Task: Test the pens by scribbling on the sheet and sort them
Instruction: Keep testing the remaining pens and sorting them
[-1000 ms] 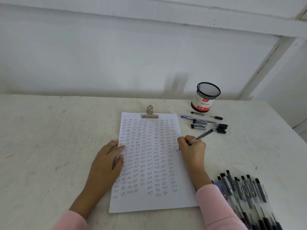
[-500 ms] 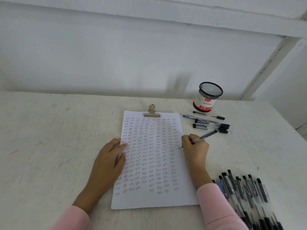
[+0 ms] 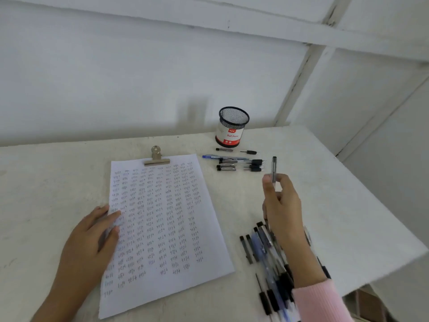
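A white sheet (image 3: 209,231) covered in rows of small scribbles lies on the table, held at its top by a metal clip (image 3: 157,158). My left hand (image 3: 91,240) rests flat on the sheet's left edge. My right hand (image 3: 282,210) is raised to the right of the sheet and pinches a dark pen (image 3: 274,167) that points up. Under that hand lies a pile of several dark and blue pens (image 3: 264,249). A smaller group of pens (image 3: 236,162) lies farther back, near the mesh pen cup (image 3: 232,126).
The white table (image 3: 46,182) stands against a white wall. Its right edge (image 3: 380,205) runs diagonally close to my right arm, with floor below. The black mesh cup with a red label stands at the back right.
My right hand has lifted the pen off the sheet and moved right, above the pen pile. The pen now points up. My left hand stays on the sheet.
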